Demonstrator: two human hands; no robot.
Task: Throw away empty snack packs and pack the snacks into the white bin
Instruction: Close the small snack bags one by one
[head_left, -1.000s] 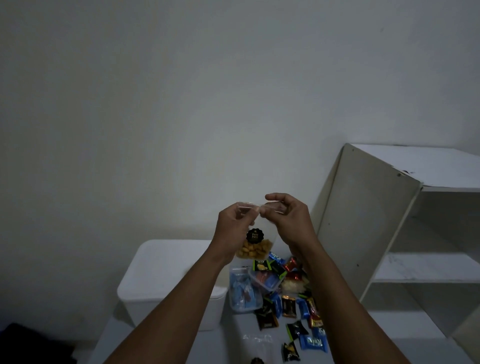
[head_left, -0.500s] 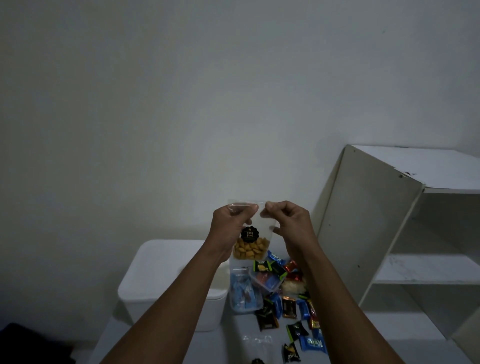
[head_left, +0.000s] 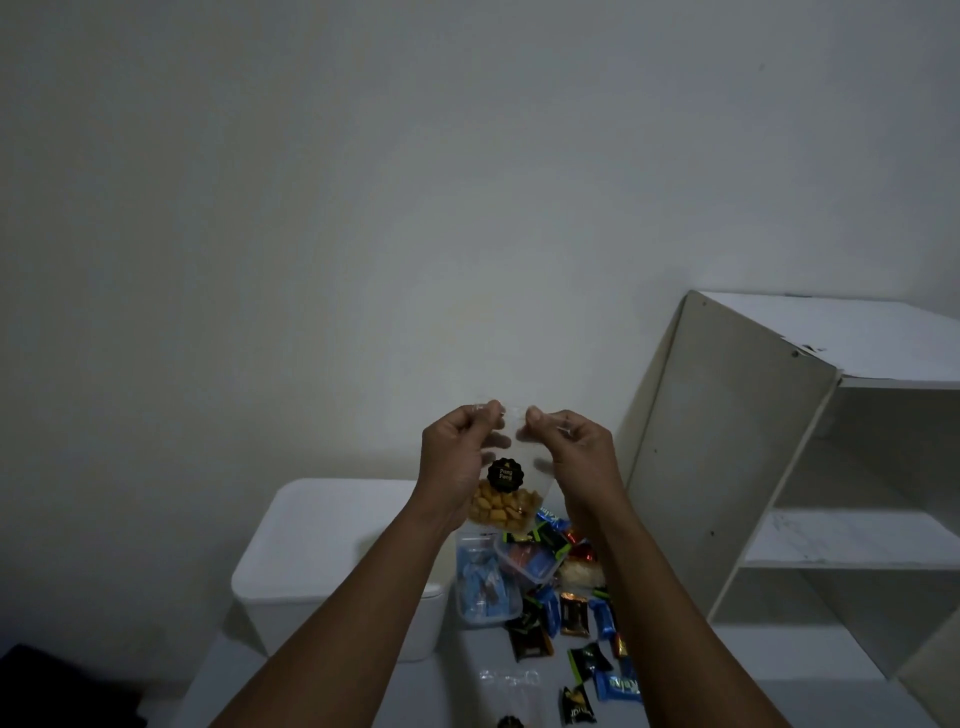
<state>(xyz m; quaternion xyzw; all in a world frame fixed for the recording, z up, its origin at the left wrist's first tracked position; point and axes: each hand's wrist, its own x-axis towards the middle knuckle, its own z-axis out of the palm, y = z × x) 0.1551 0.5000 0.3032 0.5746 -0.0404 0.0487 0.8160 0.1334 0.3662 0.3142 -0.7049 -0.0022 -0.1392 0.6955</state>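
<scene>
While both hands pinch its top edge, left hand (head_left: 457, 457) and right hand (head_left: 571, 452) hold clear snack pouch (head_left: 506, 499) up between them, likely checking contents; white bin (head_left: 332, 561) sits below left hand.

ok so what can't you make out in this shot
Head view:
- clear pouch top seam: the pinching left hand and right hand cover it; open or sealed unclear.
- white bin: closed top hides its inside.
- wrapped snacks: print too small, dim.
- clear bag: cut off by the bottom edge.
</scene>
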